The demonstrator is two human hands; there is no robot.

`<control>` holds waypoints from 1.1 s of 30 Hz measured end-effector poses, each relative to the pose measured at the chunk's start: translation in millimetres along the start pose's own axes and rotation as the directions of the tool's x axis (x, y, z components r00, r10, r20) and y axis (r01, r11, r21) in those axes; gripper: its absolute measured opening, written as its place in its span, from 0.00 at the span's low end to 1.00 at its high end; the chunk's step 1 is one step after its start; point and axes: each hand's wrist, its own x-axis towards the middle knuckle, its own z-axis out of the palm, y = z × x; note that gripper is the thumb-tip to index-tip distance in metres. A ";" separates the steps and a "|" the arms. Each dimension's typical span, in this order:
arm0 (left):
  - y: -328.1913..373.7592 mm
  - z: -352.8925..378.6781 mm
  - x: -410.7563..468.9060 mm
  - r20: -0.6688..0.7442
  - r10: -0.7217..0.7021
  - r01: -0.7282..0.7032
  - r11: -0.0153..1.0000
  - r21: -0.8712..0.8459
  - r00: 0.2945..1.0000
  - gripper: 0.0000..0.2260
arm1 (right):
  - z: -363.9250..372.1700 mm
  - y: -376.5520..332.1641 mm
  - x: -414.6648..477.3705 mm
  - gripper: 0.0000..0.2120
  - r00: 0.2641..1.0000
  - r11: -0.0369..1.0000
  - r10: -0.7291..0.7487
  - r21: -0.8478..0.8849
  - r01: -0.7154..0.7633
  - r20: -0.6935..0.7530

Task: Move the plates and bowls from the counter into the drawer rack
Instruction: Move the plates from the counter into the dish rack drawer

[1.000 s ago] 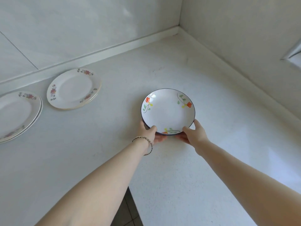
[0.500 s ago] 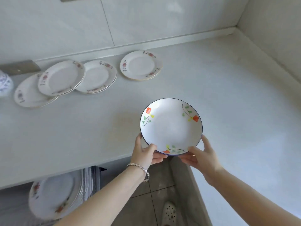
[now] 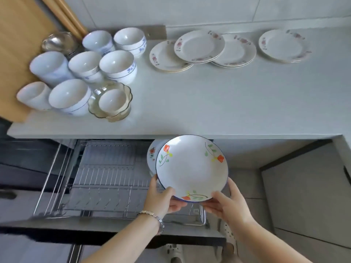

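Observation:
I hold a white flowered plate (image 3: 191, 168) with a dark blue rim in the air over the right end of the open drawer rack (image 3: 106, 179). My left hand (image 3: 161, 198) grips its near left edge and my right hand (image 3: 226, 202) its near right edge. Behind it, a plate (image 3: 152, 154) stands on edge in the rack, mostly hidden. On the counter (image 3: 209, 103) lie several pink-flowered plates (image 3: 199, 46) at the back and a cluster of white bowls (image 3: 117, 65) at the left.
A glass bowl (image 3: 110, 101) with a small white bowl inside sits near the counter's front edge. A wooden board (image 3: 17, 54) leans at the far left beside a metal bowl (image 3: 58, 41). Cabinet fronts (image 3: 303, 196) stand at the right; my shoe (image 3: 174, 253) shows on the floor.
Both hands lifted the flowered plate off the counter, carried it left and lowered it below the counter edge, over the drawer rack. My view swung left and down.

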 end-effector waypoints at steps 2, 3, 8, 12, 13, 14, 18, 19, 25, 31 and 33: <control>-14.3 -31.5 6.2 -0.025 -0.060 0.060 0.998 0.002 0.998 0.20 | 27.2 22.1 7.6 0.24 0.999 0.999 0.042 -0.007 -0.042 -0.004; -19.0 -42.6 11.9 -0.034 -0.091 0.091 0.996 -0.005 0.995 0.19 | 38.1 30.6 13.9 0.25 0.998 0.998 0.067 -0.002 -0.067 -0.011; -38.0 -77.9 67.7 -0.042 -0.212 0.211 0.977 -0.016 0.976 0.18 | 76.6 62.3 64.8 0.32 0.979 0.979 0.203 0.034 -0.202 -0.028; -45.2 -84.8 120.8 0.001 -0.276 0.276 0.961 -0.037 0.961 0.19 | 89.2 76.1 119.0 0.31 0.972 0.975 0.224 0.014 -0.224 -0.074; -44.5 -84.4 134.7 0.009 -0.284 0.284 0.958 -0.041 0.959 0.19 | 90.5 78.2 133.2 0.31 0.972 0.976 0.219 0.014 -0.219 -0.086; -42.4 -82.9 148.3 0.016 -0.290 0.291 0.956 -0.042 0.957 0.20 | 91.7 79.3 147.2 0.31 0.972 0.977 0.215 0.020 -0.214 -0.093; -34.0 -73.2 192.8 0.028 -0.283 0.284 0.956 -0.068 0.959 0.22 | 91.8 82.1 192.2 0.32 0.975 0.977 0.205 0.084 -0.197 -0.089; -32.8 -70.9 201.3 0.029 -0.272 0.273 0.959 -0.077 0.962 0.23 | 90.6 83.0 200.5 0.33 0.976 0.977 0.198 0.100 -0.190 -0.086; -34.4 -65.0 233.5 0.064 -0.220 0.227 0.963 -0.147 0.973 0.29 | 86.2 80.8 225.9 0.33 0.986 0.987 0.140 0.097 -0.131 -0.094; -41.8 -63.0 246.5 0.018 -0.243 0.244 0.961 -0.128 0.970 0.29 | 72.9 81.5 231.5 0.30 0.992 0.982 0.112 -0.145 -0.120 -0.066; -42.6 -64.9 247.4 0.018 -0.238 0.238 0.964 -0.120 0.971 0.28 | 59.7 81.6 229.5 0.29 0.992 0.963 0.103 -0.243 -0.119 -0.077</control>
